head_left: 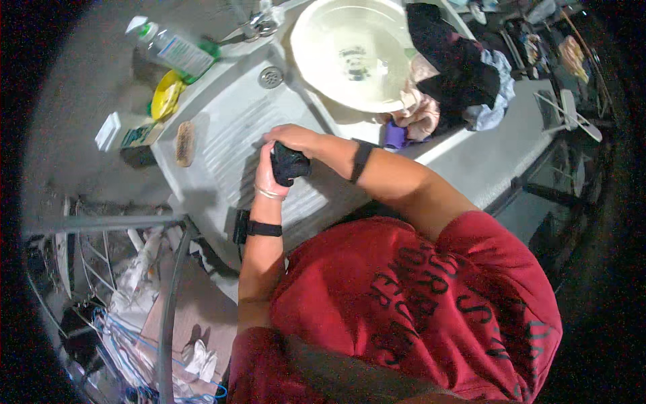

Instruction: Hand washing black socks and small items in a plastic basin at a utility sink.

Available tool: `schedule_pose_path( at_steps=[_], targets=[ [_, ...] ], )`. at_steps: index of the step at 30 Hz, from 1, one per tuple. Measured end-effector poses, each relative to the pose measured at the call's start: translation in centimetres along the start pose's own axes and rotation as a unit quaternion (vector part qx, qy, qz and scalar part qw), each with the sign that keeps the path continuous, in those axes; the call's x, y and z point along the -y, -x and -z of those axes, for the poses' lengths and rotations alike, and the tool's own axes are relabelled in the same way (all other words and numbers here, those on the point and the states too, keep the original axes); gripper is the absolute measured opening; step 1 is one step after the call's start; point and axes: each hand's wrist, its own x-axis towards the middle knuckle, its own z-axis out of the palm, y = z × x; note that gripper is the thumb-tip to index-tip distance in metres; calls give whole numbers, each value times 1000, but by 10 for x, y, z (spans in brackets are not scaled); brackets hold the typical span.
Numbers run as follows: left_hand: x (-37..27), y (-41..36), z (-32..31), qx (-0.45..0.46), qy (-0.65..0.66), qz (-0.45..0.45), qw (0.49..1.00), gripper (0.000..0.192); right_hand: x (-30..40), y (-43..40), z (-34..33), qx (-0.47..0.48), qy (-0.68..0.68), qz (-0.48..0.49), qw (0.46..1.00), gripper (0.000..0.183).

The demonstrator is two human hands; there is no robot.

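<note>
Bunched between my two hands is a small black cloth [290,164], held above the ridged washboard slope [237,131] of a white laundry sink. My left hand [267,169] grips it from the left side, the wrist bearing a bracelet and a black strap. From above, my right hand [295,137] closes over the top of the same cloth. The cloth's exact kind cannot be told, since the fingers cover much of it. A wooden scrubbing brush [185,144] lies on the sink's left part. Beyond the hands is a round metal drain [271,77].
A white basin [353,55] of water stands behind, with dark clothes [449,65] and a pink cloth [424,116] heaped beside it. A pump bottle [176,50], a yellow bowl [166,96] and a faucet [262,22] line the far edge. A rack with hangers [126,323] stands lower left.
</note>
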Motion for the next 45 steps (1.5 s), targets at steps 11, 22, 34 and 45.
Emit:
schedule_pose_path(
  at_steps=[11, 22, 34, 45],
  targets=[
    [-14, -15, 30, -185, -421, -261, 849, 58, 21, 18, -13, -81, -272, -259, 923, 29],
    [-18, -6, 38, 56, 104, 22, 993, 36, 76, 49, -39, 47, 470, 202, 858, 22],
    [-9, -7, -7, -34, 68, -7, 997, 25, 29, -18, -29, -283, 303, 57, 908, 23],
    [-85, 42, 24, 50, 73, -85, 992, 30, 39, -82, -34, -38, -248, -292, 923, 20]
  ],
)
